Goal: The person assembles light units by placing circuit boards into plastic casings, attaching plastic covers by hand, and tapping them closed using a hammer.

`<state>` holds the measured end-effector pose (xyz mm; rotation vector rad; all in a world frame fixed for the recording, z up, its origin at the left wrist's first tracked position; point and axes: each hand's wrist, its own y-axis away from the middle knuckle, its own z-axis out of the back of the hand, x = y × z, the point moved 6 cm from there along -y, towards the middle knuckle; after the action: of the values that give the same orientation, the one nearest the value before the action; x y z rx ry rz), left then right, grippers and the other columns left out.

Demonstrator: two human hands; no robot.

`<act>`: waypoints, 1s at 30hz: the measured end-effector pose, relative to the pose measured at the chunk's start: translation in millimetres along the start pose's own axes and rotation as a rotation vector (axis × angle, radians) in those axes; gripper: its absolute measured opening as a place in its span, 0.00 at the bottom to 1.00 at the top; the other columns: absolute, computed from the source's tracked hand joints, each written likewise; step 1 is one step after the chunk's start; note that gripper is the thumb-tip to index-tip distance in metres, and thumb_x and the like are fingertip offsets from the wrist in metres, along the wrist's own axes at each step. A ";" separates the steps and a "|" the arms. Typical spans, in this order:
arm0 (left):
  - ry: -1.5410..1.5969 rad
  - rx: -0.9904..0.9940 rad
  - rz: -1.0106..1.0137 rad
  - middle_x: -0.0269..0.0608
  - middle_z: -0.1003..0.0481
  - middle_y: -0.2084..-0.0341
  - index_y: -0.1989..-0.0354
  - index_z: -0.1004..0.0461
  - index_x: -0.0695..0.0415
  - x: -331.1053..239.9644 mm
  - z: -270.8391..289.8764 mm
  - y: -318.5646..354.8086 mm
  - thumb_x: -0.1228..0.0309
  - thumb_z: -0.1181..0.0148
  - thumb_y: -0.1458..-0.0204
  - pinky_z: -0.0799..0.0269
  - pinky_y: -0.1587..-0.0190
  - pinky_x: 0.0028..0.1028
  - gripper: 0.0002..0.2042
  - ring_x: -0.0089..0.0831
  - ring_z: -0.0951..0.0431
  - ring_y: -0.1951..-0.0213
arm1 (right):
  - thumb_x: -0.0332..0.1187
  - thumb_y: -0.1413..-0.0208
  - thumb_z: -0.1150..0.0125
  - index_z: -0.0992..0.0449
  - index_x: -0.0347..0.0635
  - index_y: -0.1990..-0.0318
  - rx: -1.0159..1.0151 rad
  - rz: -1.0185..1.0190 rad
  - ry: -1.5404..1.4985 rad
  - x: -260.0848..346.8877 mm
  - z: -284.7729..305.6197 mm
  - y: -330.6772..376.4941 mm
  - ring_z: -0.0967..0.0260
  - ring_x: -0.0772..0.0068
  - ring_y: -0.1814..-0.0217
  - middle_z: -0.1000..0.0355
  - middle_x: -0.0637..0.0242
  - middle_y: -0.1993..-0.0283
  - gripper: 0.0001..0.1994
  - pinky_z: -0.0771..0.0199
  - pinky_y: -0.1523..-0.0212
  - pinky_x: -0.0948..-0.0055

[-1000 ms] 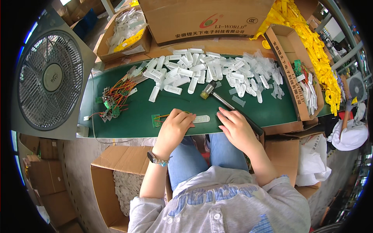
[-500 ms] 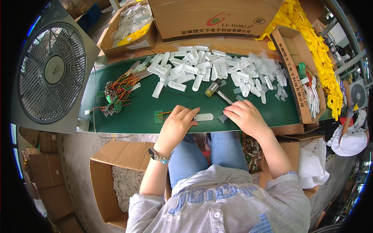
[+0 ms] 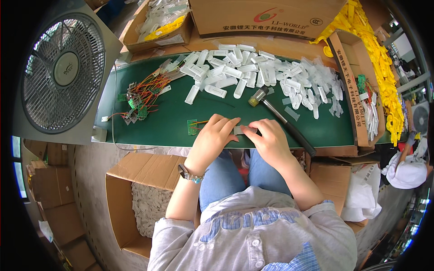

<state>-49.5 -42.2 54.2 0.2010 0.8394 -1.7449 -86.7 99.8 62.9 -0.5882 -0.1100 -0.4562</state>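
At the near edge of the green work mat, my left hand (image 3: 218,134) closes its fingers on the end of a small white plastic strip (image 3: 238,130). Wires run from under that hand to a small green circuit board (image 3: 193,127) lying beside it. My right hand (image 3: 270,139) pinches a small clear, greyish plastic piece (image 3: 251,130) against the strip's other end, partly hiding it. Just right of my right hand lies a hammer (image 3: 285,121) with a yellowish head and black handle; the handle sticks out past the mat's edge.
White plastic casings (image 3: 230,72) and clear plastic pieces (image 3: 327,83) are heaped across the back. Wired circuit boards (image 3: 142,97) are bunched at left, by a large fan (image 3: 65,72). An open carton (image 3: 350,86) stands right; a carton of pale pieces (image 3: 122,212) sits below left.
My right hand has moved left to the white strip with the clear piece, uncovering the hammer's handle. My left hand stays by the strip. The whole view has shifted slightly.
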 end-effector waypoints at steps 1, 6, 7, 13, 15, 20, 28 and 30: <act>0.002 0.002 0.002 0.39 0.26 0.67 0.50 0.26 0.58 0.3 -0.3 -0.2 0.70 0.32 0.59 0.28 0.56 0.36 0.24 0.40 0.28 0.59 | 0.27 0.53 0.38 0.19 0.43 0.57 0.002 -0.002 -0.001 -0.8 -0.6 0.3 0.31 0.67 0.60 0.30 0.67 0.61 0.14 0.31 0.61 0.68; 0.011 -0.017 0.016 0.39 0.25 0.65 0.55 0.26 0.59 -0.7 0.8 -1.2 0.70 0.31 0.60 0.28 0.55 0.36 0.21 0.40 0.27 0.59 | 0.28 0.54 0.38 0.19 0.44 0.58 -0.007 -0.049 -0.020 -8.3 -3.9 3.4 0.30 0.69 0.58 0.29 0.68 0.62 0.13 0.32 0.59 0.68; 0.012 -0.014 0.016 0.39 0.25 0.65 0.55 0.26 0.59 -1.0 1.2 -0.8 0.70 0.31 0.60 0.28 0.55 0.36 0.21 0.40 0.27 0.59 | 0.28 0.54 0.38 0.19 0.44 0.58 -0.006 -0.051 -0.020 -7.8 -3.9 2.8 0.30 0.69 0.58 0.29 0.68 0.62 0.13 0.32 0.59 0.68; -0.017 0.012 -0.047 0.38 0.25 0.64 0.61 0.26 0.59 -0.6 -2.0 -0.3 0.73 0.31 0.61 0.27 0.56 0.36 0.16 0.40 0.27 0.58 | 0.28 0.53 0.38 0.19 0.45 0.58 -0.009 -0.012 0.036 -0.8 0.9 -0.3 0.30 0.69 0.58 0.30 0.69 0.63 0.12 0.32 0.61 0.69; -0.015 0.015 -0.061 0.38 0.25 0.64 0.63 0.26 0.58 -0.5 -3.0 0.5 0.74 0.31 0.61 0.27 0.55 0.36 0.15 0.40 0.27 0.58 | 0.29 0.52 0.38 0.19 0.44 0.58 0.001 -0.008 0.072 1.4 -0.2 -1.2 0.31 0.69 0.59 0.31 0.69 0.64 0.12 0.32 0.61 0.69; 0.007 0.010 -0.027 0.38 0.25 0.63 0.63 0.26 0.58 1.9 -2.9 -0.1 0.74 0.31 0.60 0.28 0.55 0.36 0.15 0.41 0.28 0.58 | 0.28 0.52 0.38 0.19 0.44 0.58 0.013 -0.023 0.076 2.7 -0.4 -0.5 0.31 0.68 0.61 0.31 0.67 0.64 0.12 0.31 0.62 0.68; 0.018 0.014 -0.008 0.37 0.25 0.63 0.63 0.26 0.57 2.0 -1.7 -0.2 0.73 0.31 0.60 0.28 0.54 0.37 0.15 0.41 0.28 0.57 | 0.28 0.52 0.38 0.19 0.44 0.58 -0.003 -0.064 0.042 1.0 -1.7 3.3 0.31 0.66 0.63 0.31 0.66 0.63 0.12 0.31 0.62 0.68; 0.021 0.015 -0.024 0.37 0.25 0.64 0.63 0.25 0.57 1.3 -2.1 -0.2 0.73 0.31 0.60 0.28 0.54 0.36 0.14 0.40 0.28 0.57 | 0.28 0.51 0.38 0.19 0.43 0.58 0.009 -0.064 0.041 0.9 -2.3 3.8 0.31 0.66 0.62 0.31 0.67 0.63 0.12 0.30 0.62 0.68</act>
<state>-50.6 -41.9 52.2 0.2206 0.8476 -1.7742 -84.3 100.9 59.2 -0.5675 -0.0923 -0.5291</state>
